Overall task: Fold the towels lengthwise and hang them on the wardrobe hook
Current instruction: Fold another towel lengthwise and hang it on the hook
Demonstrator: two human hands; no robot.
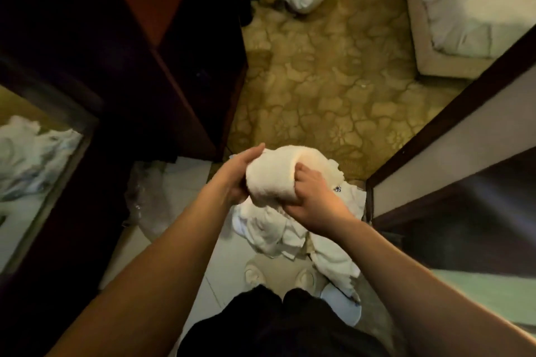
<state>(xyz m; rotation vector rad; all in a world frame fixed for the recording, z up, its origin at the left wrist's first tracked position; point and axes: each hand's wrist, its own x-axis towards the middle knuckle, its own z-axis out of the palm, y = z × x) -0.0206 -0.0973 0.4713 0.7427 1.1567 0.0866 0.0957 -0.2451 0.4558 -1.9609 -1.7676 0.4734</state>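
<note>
The towel (275, 174) sits bunched into a thick roll between the 2 hands, held above a heap of white laundry (278, 229) on the tiled floor, with the dark wardrobe (121, 46) off to the left. Its long axis seems to run from near left to far right. The left hand (240, 174) cups its left end with fingers fairly straight; the right hand (316, 197) grips the near right side, fingers dug into the cloth. Both are equally close, so unrolling comes first, I judge.
</note>
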